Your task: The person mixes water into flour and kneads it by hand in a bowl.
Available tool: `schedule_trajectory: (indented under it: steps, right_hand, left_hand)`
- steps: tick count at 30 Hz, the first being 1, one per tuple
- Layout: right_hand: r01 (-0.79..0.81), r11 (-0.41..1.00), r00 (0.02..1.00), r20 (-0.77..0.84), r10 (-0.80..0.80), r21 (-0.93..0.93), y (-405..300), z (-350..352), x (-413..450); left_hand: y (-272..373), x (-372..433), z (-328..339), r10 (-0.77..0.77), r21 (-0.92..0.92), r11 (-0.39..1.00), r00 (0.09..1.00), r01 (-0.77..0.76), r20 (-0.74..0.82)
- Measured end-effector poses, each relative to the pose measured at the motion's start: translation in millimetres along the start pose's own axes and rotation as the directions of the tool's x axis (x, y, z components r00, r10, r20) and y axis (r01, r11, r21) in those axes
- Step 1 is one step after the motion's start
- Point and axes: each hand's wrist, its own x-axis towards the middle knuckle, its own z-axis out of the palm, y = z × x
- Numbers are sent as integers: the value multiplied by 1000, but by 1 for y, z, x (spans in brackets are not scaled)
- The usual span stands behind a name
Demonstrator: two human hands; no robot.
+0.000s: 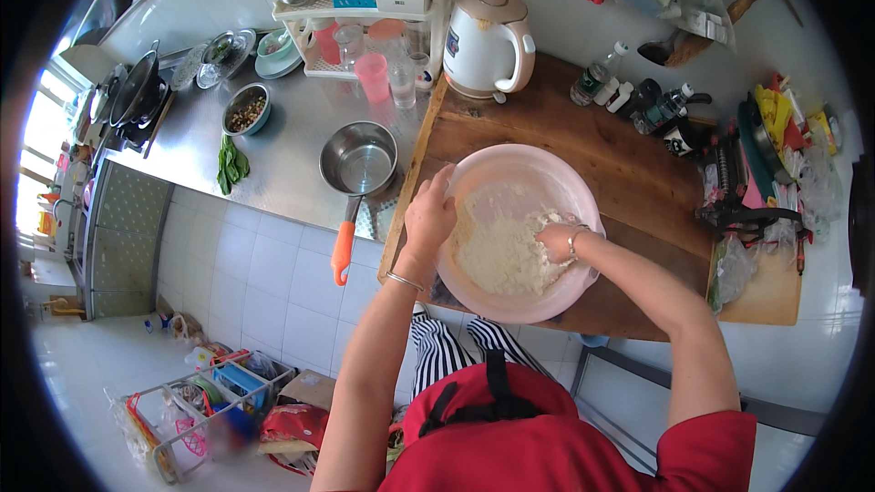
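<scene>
A large pale pink plastic basin [523, 311] rests on a brown wooden board near its front edge. Inside lies a heap of off-white flour [502, 253], with looser, clumpy bits towards the right. My left hand [431, 208] grips the basin's left rim, thumb bent over the edge. My right hand [557, 242] is down in the flour by the right wall, its skin dusted and clumps sticking around the fingers. Those fingertips are buried, so whether they close on anything is hidden. Each wrist wears a metal bangle.
Left of the basin stands a steel saucepan [359, 158] with an orange handle, jutting past the counter edge. An electric kettle [485, 41] stands behind. Bottles [598, 75] line the wall. Farther left are a bowl of chopped food [247, 109] and leafy greens [232, 165].
</scene>
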Motion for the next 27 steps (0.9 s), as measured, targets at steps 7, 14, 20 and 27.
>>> schedule_trajectory:
  steps: [7,14,20,27]
  right_hand:
    - [83,953,932,-316,-178,-290,-79,65,11]
    - [-105,943,949,-252,190,314,-92,-32,48]
    - [44,999,995,-87,-41,32,-157,-39,11]
    - [-94,993,894,-433,114,67,-106,-25,39]
  left_hand:
    - [2,4,5,-11,20,1000,1000,11,-1]
    - [-8,-2,-3,6,45,999,1000,-5,-25]
    - [-7,-14,-26,145,94,985,989,-143,-17]
    - [15,-25,-85,75,27,997,990,-78,116]
